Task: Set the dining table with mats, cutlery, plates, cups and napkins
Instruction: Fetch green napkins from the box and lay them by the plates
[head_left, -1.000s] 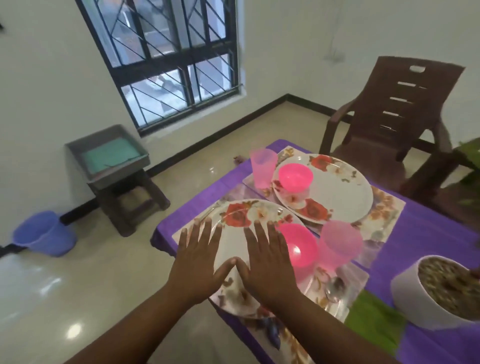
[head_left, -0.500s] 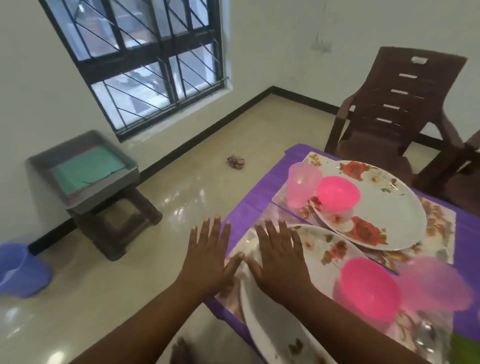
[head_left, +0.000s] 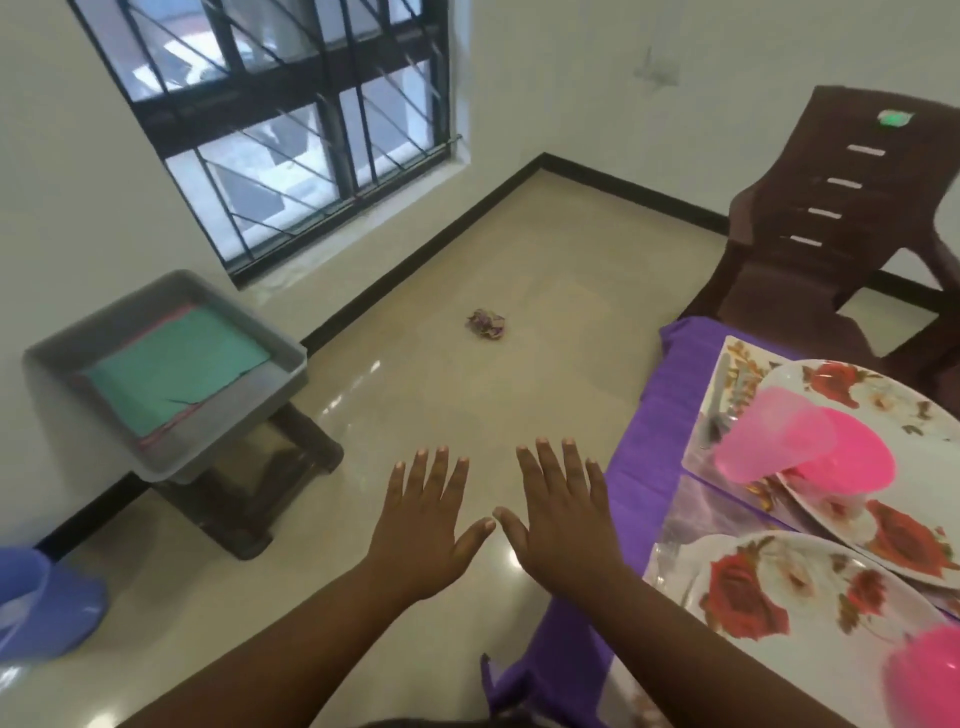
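- Both hands have come off the near plate (head_left: 810, 613); a second ago they lay flat on it, now they hover over bare floor (head_left: 467, 395) to the left of the table.
- The left hand (head_left: 423, 525) is spread wide, palm down, fingers straight, holding nothing.
- The right hand (head_left: 563, 514) is the same: flat, fingers straight, empty, its thumb tip nearly meeting the left thumb.
- The view has swung left, so the table with its purple cloth (head_left: 644, 467) now sits at the right edge.
- The near plate stays on its floral mat (head_left: 670, 558), with a pink bowl (head_left: 930, 675) on it at the bottom corner.
- The far plate (head_left: 914, 441) carries its own pink bowl (head_left: 852, 457), a pink cup (head_left: 769, 436) just beside it on the far mat (head_left: 732, 374).
- A brown plastic chair (head_left: 831, 208) stands behind the table.
- A grey tray (head_left: 171, 364) on a dark stool, a blue bucket (head_left: 41, 608) and a crumpled wrapper (head_left: 485, 323) on the floor now show more fully.
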